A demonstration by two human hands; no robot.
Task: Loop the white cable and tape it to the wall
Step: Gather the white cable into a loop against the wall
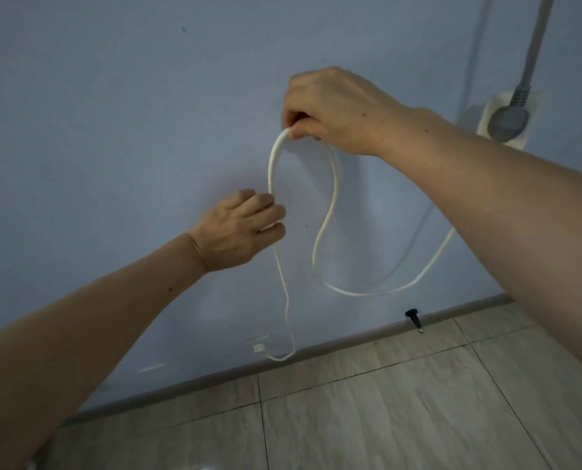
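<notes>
A white cable (333, 195) hangs in front of the pale blue wall (113, 130). My right hand (330, 110) pinches the top of a bend in it, high against the wall. From there one strand drops left into my left hand (242, 228), which is closed around it lower down. Below my left hand the cable runs down to a small white plug end (258, 348) near the skirting. The other strand curves down and swings right behind my right forearm.
A white socket (506, 120) with a grey plug and grey cord sits on the wall at upper right. A black doorstop (414, 319) stands at the skirting. Beige floor tiles (384, 401) lie below the wall.
</notes>
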